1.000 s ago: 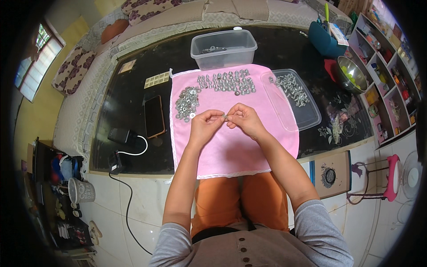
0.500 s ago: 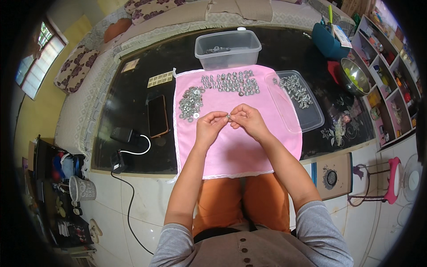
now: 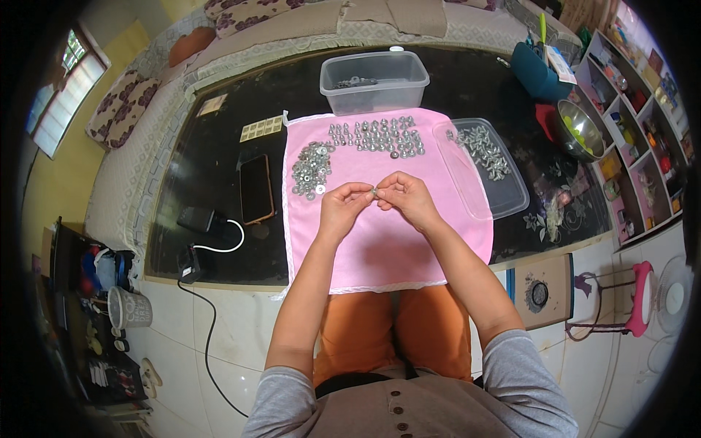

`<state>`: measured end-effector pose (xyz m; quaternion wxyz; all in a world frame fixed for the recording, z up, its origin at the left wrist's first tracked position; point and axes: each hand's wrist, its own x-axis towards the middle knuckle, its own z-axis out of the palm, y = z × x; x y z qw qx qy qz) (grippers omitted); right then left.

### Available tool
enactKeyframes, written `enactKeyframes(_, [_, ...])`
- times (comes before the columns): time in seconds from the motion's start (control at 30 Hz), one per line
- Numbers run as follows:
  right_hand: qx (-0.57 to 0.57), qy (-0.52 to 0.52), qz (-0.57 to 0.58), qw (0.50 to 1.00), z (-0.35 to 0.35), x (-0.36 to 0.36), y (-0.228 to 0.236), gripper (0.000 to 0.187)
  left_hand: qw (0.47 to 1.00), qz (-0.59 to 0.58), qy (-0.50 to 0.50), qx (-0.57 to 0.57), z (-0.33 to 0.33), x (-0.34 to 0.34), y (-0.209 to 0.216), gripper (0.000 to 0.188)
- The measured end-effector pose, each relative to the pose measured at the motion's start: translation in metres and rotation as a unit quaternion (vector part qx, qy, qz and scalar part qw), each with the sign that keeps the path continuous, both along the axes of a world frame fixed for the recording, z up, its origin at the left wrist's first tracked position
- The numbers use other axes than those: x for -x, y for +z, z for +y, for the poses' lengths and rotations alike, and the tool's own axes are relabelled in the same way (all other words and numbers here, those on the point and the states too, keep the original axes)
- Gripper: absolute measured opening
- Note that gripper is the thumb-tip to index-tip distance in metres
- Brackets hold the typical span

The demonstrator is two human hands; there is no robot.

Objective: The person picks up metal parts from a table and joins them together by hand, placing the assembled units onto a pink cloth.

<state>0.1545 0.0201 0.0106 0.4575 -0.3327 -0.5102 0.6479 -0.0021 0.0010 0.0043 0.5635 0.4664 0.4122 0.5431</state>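
Note:
Over the pink cloth (image 3: 387, 252), my left hand (image 3: 346, 206) and my right hand (image 3: 407, 202) meet with fingertips pinched. Between them is a small metal screw (image 3: 374, 193), mostly covered by the fingers; whether a washer is on it I cannot tell. A heap of metal washers (image 3: 312, 164) lies beyond my left hand. Farther back, several rows of screws with washers (image 3: 376, 136) stand head down on the cloth. To the right, loose screws (image 3: 488, 151) lie on a clear plastic lid (image 3: 517, 197) that partly overlaps the cloth's edge.
Behind the cloth stands a clear plastic tub (image 3: 376, 98) with metal parts inside. On the dark table (image 3: 292, 84) at left lie a phone (image 3: 256, 190) and a black charger (image 3: 198, 219) with a white cable. A steel bowl (image 3: 580, 131) and teal holder (image 3: 539, 69) stand at right.
My hands keep the same pinch on the small screw, almost unmoved. The whole view has shifted slightly; the screws and washers lie as before.

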Motion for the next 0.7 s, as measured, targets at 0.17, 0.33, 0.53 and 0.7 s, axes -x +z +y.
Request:
enactKeyframes(0.17, [0.007,-0.004,-0.011,1.000,0.0003,-0.0001,0.0011,0.009,1.000,-0.013,0.001,0.006,-0.0007,-0.0003,0.0026,0.016])
enactKeyframes(0.33, [0.006,-0.008,-0.007,1.000,-0.0013,0.0005,0.0042,0.010,1.000,0.002,0.004,0.004,0.0000,0.0001,0.0011,0.017])
enactKeyframes(0.53, [0.015,-0.012,-0.007,1.000,-0.0012,0.0012,0.0013,0.010,1.000,-0.009,0.005,0.012,-0.0005,-0.0002,0.0018,0.017])
enactKeyframes(0.7, [0.002,-0.014,-0.032,0.999,0.0008,0.0012,-0.0039,0.011,1.000,0.000,0.003,-0.001,-0.0006,-0.0003,0.0017,0.015])
